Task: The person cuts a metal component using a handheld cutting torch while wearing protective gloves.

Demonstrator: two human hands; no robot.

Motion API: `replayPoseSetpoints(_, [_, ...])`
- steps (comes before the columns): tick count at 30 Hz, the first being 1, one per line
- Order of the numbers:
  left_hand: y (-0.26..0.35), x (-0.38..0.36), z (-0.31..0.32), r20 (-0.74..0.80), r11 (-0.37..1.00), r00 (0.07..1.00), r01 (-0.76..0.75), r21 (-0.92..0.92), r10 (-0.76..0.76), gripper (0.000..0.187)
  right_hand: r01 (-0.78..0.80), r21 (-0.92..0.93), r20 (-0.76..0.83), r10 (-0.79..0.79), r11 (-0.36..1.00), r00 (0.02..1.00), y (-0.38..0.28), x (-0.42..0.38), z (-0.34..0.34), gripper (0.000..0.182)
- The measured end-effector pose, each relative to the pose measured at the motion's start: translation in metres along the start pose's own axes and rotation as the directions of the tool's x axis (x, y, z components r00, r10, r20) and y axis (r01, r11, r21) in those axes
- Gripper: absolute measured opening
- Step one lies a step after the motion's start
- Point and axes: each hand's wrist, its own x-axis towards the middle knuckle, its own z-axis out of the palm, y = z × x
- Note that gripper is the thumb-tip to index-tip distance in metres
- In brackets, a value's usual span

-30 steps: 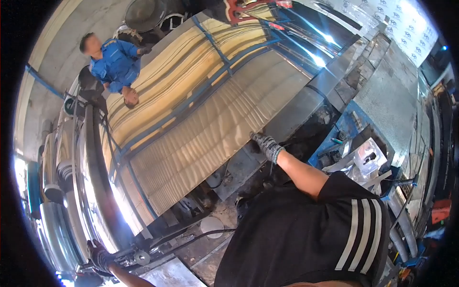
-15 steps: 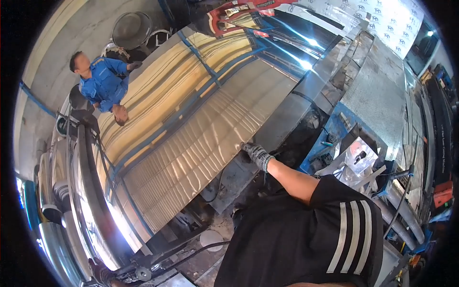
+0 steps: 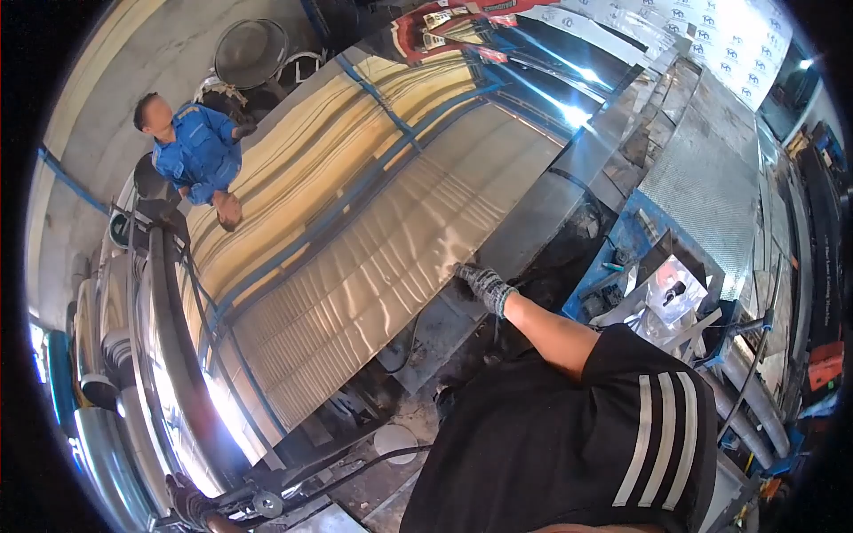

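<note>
Mostly my head moved: compared with a second ago the whole view sits lower and a touch left, while both my hands look parked at the same spots. Right arm [image 3: 551,333] reaches out nearly straight, and my right hand [image 3: 484,286], in a grey knit glove, has its fingertips on the near edge of the mirror-finish metal sheet [image 3: 373,275]. Thumb's hidden, so I can't tell if it's pinching the edge or only resting there. Left hand [image 3: 188,502] is down in the bottom left corner, dark glove, just beside one round metal knob [image 3: 267,505]; finger spread is too murky to call, and the forearm gets cut off by the frame.

Sheet fills the middle, stretched between me and one co-worker [image 3: 195,147] in blue, whose reflection shows upside down in it. I can see one gloved hand of theirs [image 3: 244,131] near the far edge. Several shiny rolls [image 3: 107,466] on the left, but they overlap too much to count. One pale disc [image 3: 395,444] lies below the sheet, and one blue tray [image 3: 627,229] of clutter off to the right.
</note>
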Motion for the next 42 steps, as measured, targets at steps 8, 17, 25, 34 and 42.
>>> replayPoseSetpoints(8, [0.047, -0.013, -0.057, 0.092, 0.988, 0.988, 0.114, 0.102, -0.124, 0.049, -0.005, 0.098, -0.103, 0.015, 0.995, 0.995, 0.051, 0.026, 0.011, 0.048])
replayPoseSetpoints(17, [0.028, -0.011, -0.047, 0.116, 0.995, 0.989, 0.088, 0.046, -0.093, 0.054, 0.457, -0.491, 0.242, -0.388, 0.741, 0.889, 0.015, -0.001, -0.015, 0.049])
replayPoseSetpoints(25, [0.053, -0.014, -0.073, 0.168, 0.981, 0.967, 0.183, 0.059, -0.19, 0.053, -0.178, 0.098, 0.032, 0.175, 0.979, 0.984, 0.039, 0.023, -0.007, 0.051])
replayPoseSetpoints(34, [0.043, -0.019, -0.066, 0.118, 0.992, 0.987, 0.1, 0.081, -0.109, 0.054, -0.122, 0.227, 0.015, 0.122, 0.966, 0.992, 0.016, 0.003, -0.006, 0.044])
replayPoseSetpoints(42, [0.07, -0.018, -0.091, 0.159, 0.984, 0.975, 0.137, 0.11, -0.153, 0.052, -0.122, 0.272, 0.026, 0.12, 0.954, 0.992, 0.041, 0.019, -0.008, 0.042])
